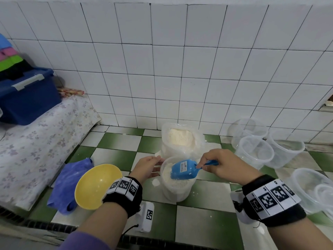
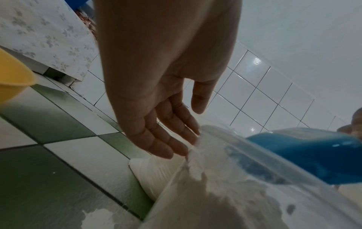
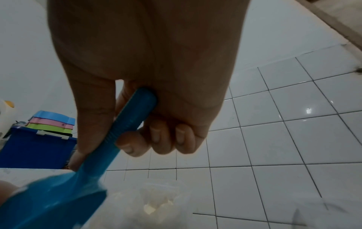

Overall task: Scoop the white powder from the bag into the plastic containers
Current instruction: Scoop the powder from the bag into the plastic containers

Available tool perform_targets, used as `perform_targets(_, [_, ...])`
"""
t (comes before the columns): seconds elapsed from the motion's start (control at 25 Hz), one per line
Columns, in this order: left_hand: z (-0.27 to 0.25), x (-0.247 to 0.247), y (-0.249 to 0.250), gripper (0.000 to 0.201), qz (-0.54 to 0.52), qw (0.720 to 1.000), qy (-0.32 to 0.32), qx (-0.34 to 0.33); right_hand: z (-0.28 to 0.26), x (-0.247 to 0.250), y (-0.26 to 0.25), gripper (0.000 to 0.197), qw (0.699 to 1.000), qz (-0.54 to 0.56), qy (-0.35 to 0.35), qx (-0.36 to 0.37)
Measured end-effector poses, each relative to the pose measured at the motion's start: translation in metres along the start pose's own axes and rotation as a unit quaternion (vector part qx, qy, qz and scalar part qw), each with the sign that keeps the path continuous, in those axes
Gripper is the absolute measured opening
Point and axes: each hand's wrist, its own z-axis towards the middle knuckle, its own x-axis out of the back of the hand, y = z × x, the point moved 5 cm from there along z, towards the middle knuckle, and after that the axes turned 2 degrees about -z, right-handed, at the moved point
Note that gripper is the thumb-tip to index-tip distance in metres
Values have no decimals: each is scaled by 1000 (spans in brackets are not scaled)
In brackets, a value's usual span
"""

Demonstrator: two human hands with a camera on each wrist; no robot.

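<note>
The right hand [image 1: 222,166] grips the blue scoop [image 1: 184,169] by its handle, bowl turned down over the powder-filled tub [image 1: 175,186], while the left hand [image 1: 146,168] rests straight fingers [image 2: 176,139] against the tub's rim, the bag [image 1: 182,139] just behind

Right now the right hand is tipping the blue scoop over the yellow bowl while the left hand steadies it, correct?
Not quite. In the head view the blue scoop is tipped over the clear plastic container, not the yellow bowl beside it. The right hand holds the scoop; the left hand steadies the container.
</note>
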Motion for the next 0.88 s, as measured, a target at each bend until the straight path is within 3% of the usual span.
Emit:
perform_targets(0.24, [0, -2, 5, 32, -16, 1000, -8, -7, -5, 18, 5, 16, 982, 173, 62, -32])
perform_targets(0.44, [5, -1, 2, 29, -4, 1000, -18, -21, 6, 21, 17, 18, 920, 345, 177, -56])
perform_targets(0.56, [4, 1, 2, 24, 18, 999, -27, -44, 23, 9, 30, 20, 896, 362, 229, -114])
perform_targets(0.76, [4, 4, 2, 20, 36, 998, -20, -56, 57, -13, 44, 27, 902, 345, 202, -163])
perform_targets(0.88, [5, 6, 0, 21, 63, 997, -10, -49, 68, -26, 49, 31, 922, 303, 158, -181])
